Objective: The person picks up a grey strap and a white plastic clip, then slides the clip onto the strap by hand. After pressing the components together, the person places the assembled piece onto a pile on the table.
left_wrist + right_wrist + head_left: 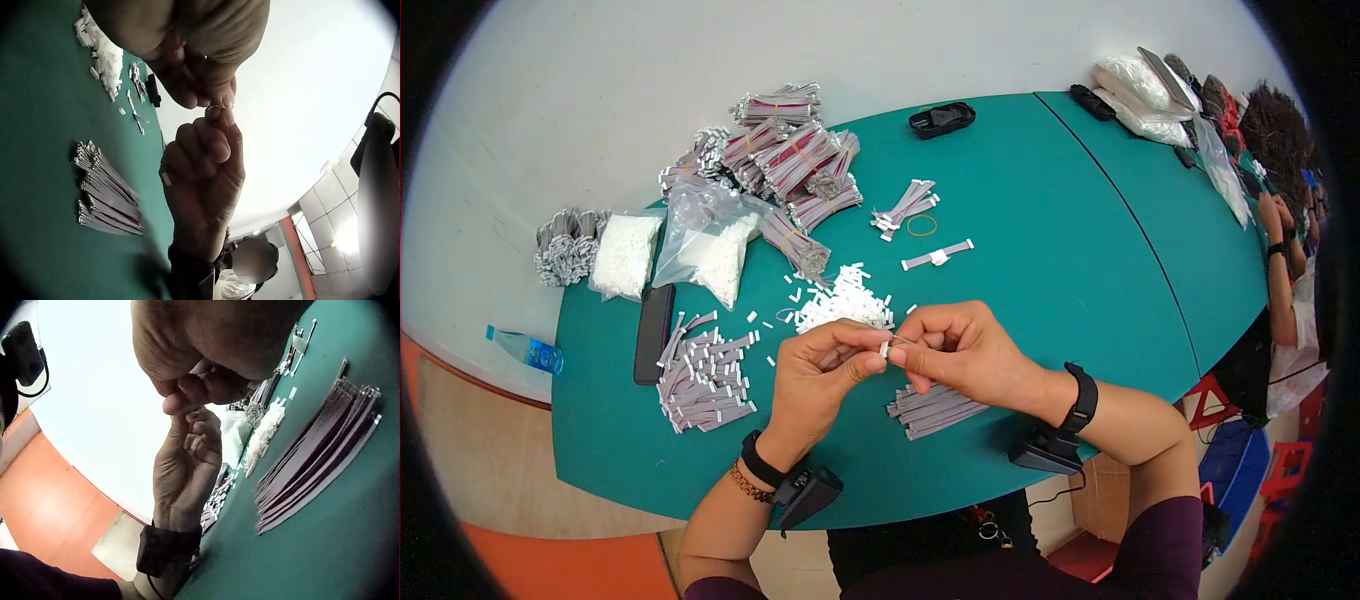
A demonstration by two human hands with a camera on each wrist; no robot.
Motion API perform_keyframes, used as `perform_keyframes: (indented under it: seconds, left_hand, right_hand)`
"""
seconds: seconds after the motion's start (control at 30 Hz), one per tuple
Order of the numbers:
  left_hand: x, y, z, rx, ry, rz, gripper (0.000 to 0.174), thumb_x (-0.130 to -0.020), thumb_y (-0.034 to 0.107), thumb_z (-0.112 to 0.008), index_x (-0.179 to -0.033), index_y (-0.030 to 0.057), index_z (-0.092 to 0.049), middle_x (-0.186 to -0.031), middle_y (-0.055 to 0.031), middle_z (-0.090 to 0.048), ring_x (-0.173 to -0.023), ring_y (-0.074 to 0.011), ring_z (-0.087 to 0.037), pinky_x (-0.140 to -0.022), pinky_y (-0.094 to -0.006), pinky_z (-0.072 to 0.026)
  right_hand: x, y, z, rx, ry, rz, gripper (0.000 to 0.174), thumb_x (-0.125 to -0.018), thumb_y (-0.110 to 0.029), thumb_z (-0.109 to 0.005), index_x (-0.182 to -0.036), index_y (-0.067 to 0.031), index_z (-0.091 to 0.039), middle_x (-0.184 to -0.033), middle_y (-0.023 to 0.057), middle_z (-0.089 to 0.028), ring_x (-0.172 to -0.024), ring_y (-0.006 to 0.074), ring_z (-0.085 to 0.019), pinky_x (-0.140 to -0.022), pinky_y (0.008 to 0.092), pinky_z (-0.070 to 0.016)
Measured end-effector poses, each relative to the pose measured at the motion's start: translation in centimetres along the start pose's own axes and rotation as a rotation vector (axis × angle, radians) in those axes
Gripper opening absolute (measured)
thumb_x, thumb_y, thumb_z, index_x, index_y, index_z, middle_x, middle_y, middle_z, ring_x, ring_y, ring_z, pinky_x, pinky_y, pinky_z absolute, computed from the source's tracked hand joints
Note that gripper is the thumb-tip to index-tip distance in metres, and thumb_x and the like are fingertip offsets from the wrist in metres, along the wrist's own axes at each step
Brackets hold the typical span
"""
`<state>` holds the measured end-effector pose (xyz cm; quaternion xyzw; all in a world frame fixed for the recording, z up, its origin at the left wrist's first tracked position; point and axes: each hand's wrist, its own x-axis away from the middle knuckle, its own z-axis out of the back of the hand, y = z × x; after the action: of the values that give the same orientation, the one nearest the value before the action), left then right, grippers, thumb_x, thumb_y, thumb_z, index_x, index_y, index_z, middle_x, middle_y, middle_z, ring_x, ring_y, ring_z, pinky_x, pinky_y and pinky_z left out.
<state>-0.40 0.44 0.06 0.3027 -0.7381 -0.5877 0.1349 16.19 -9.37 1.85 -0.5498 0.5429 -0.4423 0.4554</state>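
Fingertip to fingertip, both hands meet above the front of the green table (1050, 270). Thumb and fingers of the left hand (815, 370) pinch a small white connector housing (885, 350). The right hand (965, 350) pinches a thin grey ribbon cable (901, 339) right at the housing; most of the cable is hidden in the fingers. A white end piece (166, 179) shows at the side of the right hand in the left wrist view. Below the right hand lies a bundle of grey ribbon cables (930, 410). Just beyond the fingers is a pile of loose white housings (845, 300).
Cables with white ends (705, 380) lie scattered at left, beside a dark flat case (654, 335). Bags of white parts (625, 255) and banded cable bundles (795, 160) stand behind. A few cables (905, 208), a rubber band (921, 226) and a black object (942, 120) lie farther back.
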Motion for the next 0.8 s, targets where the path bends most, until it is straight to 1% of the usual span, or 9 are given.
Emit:
perform_keyframes:
  seconds: [0.27,0.53,0.8]
  left_hand:
    - [0.13,-0.48,-0.11,0.09,0.018,0.03,0.019,-0.08,0.001,-0.064,-0.099,-0.0017,-0.062,-0.095,-0.0095,-0.062,-0.079,-0.013,-0.057,-0.071,-0.0228,-0.0476]
    - [0.36,-0.86,-0.24,0.193,0.032,0.047,0.02,-0.08,0.002,-0.065,-0.1,-0.0009,-0.062,-0.097,-0.0094,-0.062,-0.085,-0.0142,-0.058,-0.072,-0.0254,-0.0482]
    - [0.38,-0.96,-0.08,0.236,0.042,0.082,0.022,-0.08,0.005,-0.066,-0.101,-0.0004,-0.062,-0.098,-0.009,-0.062,-0.085,-0.0141,-0.058,-0.073,-0.0267,-0.0475]
  right_hand:
    - [0.05,-0.18,-0.05,-0.014,-0.019,0.012,0.014,-0.089,-0.014,-0.057,-0.084,-0.0016,-0.059,-0.065,-0.0013,-0.057,-0.057,0.0017,-0.051,-0.051,0.0166,-0.0381]
    - [0.2,-0.25,-0.43,-0.053,0.0,0.05,0.012,-0.089,-0.013,-0.057,-0.083,-0.0019,-0.059,-0.067,-0.0012,-0.058,-0.057,0.0016,-0.051,-0.05,0.0164,-0.037]
    - [0.18,0.08,-0.47,-0.021,0.037,0.058,0.013,-0.088,-0.014,-0.058,-0.082,-0.0029,-0.062,-0.061,-0.002,-0.057,-0.054,0.0006,-0.049,-0.047,0.0162,-0.0341]
